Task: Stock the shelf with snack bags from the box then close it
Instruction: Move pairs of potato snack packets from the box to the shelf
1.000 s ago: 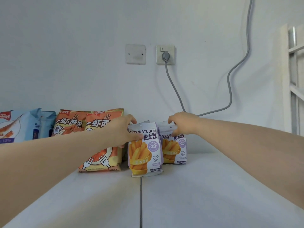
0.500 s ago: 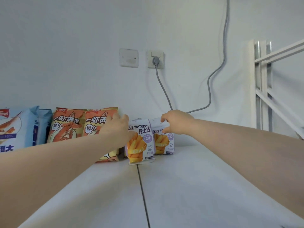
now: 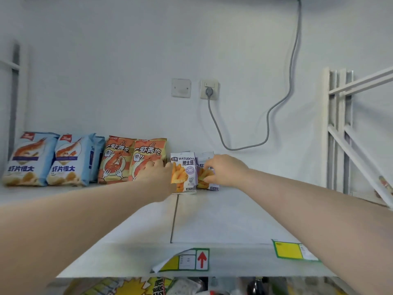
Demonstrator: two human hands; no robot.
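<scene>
Lining white shelf (image 3: pixel 223 220), snack bags (image 3: pixel 70 160) stand under socket (image 3: pixel 209 89).

Both arms are stretched toward 12 o'clock; the left hand (image 3: pixel 156 175) is held knuckles-up, the right hand (image 3: pixel 225 171) curled in a pinch.

Right hand (image 3: pixel 225 171) covers most of rear potato-stick bag (image 3: pixel 205 158). Lower-shelf goods (image 3: pixel 148 286) blurred, cut by bottom edge.

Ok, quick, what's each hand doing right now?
Left hand: against the front fries bag; grip cannot be told.
Right hand: pinching the rear fries bag.
</scene>
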